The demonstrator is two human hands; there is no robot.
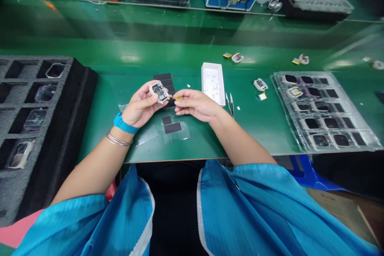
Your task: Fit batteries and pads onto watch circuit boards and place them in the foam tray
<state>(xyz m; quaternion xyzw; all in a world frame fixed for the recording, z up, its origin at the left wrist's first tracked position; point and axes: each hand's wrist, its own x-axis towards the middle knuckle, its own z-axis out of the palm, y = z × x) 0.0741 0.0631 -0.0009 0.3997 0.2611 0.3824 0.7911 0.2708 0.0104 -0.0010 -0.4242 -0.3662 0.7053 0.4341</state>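
My left hand (141, 104) grips a small watch body (159, 91) with its open back and circuit board facing up. My right hand (193, 104) is pinched shut on a thin tool with a yellow tip (176, 98), which points at the watch body's right edge. Both hands hover above the green mat (255, 128). Black adhesive pads on clear film (173, 127) lie just below the hands, and more black pads (163, 77) lie behind them.
A white parts box (205, 82) stands right of the hands, tweezers (229, 102) beside it. A clear tray of watch parts (345, 146) sits at right, a grey foam tray with watch cases (64, 88) at left. Loose watch bodies (260, 84) lie farther back.
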